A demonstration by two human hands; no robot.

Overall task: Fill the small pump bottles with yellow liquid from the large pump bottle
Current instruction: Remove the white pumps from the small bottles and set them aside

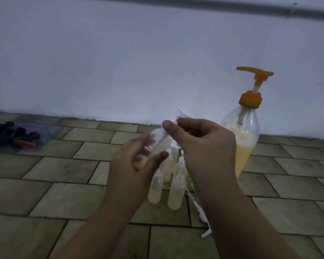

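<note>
A person's two bare hands were raised over a tiled floor, close to a pale wall. The left hand (138, 157), blurred, held a small clear bottle (153, 144) tilted, its fingers curled behind it and its thumb across the front; a little yellow liquid sat in its lower end. The right hand (204, 146) pinched a scrap of white paper (183, 114) between thumb and forefinger, just above the held bottle's upper end. Below the hands, a cluster of small filled bottles (174, 195) stood upright on the tiles near the middle of the floor. The large pump bottle (245, 139), with an orange pump and about half full of yellow liquid, stood to their right, near the wall. White paper strips (204, 221) lay beside the cluster. A clear tray (51, 131) of dark items sat at the floor's far left edge.
</note>
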